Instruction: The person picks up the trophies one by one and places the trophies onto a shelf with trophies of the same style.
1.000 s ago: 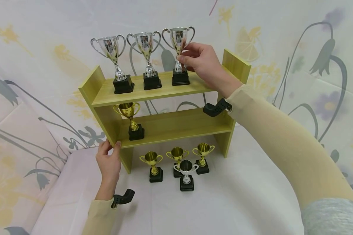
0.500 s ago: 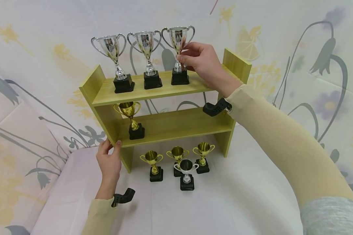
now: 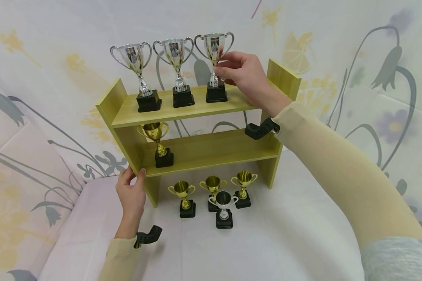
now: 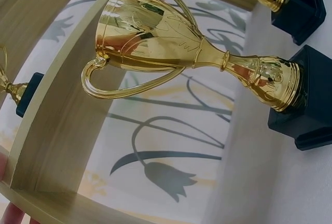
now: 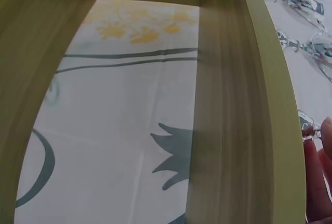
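Observation:
On the top board of a wooden shelf stand 3 silver trophy cups with black bases. My right hand pinches the stem of the rightmost silver trophy cup, whose base sits on the board. In the right wrist view, its fingertips show at the right edge, beside that stem. Lower left, my left hand grips the shelf's left side panel, thumb on the front edge of the middle board. One gold trophy cup stands at the left end of the middle board.
On the white cloth below the shelf stand several smaller cups: a left gold cup, a middle gold cup, a right gold cup and a small silver cup. A flower-patterned backdrop hangs behind.

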### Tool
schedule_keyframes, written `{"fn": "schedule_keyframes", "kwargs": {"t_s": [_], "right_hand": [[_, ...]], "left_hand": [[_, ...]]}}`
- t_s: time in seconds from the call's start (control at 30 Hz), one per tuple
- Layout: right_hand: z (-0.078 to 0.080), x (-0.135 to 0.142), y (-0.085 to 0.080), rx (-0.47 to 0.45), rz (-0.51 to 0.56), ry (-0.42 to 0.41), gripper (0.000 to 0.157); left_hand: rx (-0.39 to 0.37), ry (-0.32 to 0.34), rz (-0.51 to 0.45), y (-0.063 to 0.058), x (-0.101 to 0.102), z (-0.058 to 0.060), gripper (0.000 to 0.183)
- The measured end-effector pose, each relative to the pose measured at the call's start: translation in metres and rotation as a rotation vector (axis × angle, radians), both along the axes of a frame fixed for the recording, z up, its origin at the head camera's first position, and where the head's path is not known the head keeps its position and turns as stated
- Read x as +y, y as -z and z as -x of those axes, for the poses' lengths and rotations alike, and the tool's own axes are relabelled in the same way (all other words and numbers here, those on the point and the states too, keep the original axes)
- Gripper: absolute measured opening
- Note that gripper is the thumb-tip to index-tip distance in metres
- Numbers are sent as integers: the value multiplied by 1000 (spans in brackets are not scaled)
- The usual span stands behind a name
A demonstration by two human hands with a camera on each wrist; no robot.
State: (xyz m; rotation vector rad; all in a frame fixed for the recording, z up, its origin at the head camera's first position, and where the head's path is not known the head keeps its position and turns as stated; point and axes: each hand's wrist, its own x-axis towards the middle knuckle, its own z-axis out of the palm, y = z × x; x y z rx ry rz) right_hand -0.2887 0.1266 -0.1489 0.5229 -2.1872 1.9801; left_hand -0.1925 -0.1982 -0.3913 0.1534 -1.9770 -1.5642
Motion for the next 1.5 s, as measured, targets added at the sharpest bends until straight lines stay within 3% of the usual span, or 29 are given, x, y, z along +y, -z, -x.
{"fn": "schedule_keyframes", "kwargs": {"t_s": [0.37, 0.6, 0.67, 0.97, 1.5], "right_hand": [[-2, 10, 3, 10, 9, 19, 41], [-4, 15, 3, 11, 22, 33, 41], [-5, 17, 3, 1, 31, 33, 41], [-13, 28, 2, -5, 72, 49, 41], [-34, 37, 6, 20, 84, 75, 36]], "left_hand": [[-1, -4, -2, 1, 0, 3, 37], [12, -1, 10, -25, 15, -17, 35], [14, -3, 23, -27, 16, -19, 35], [13, -8, 16, 1, 1, 1, 36], [7, -1, 0, 4, -1, 3, 37]]}}
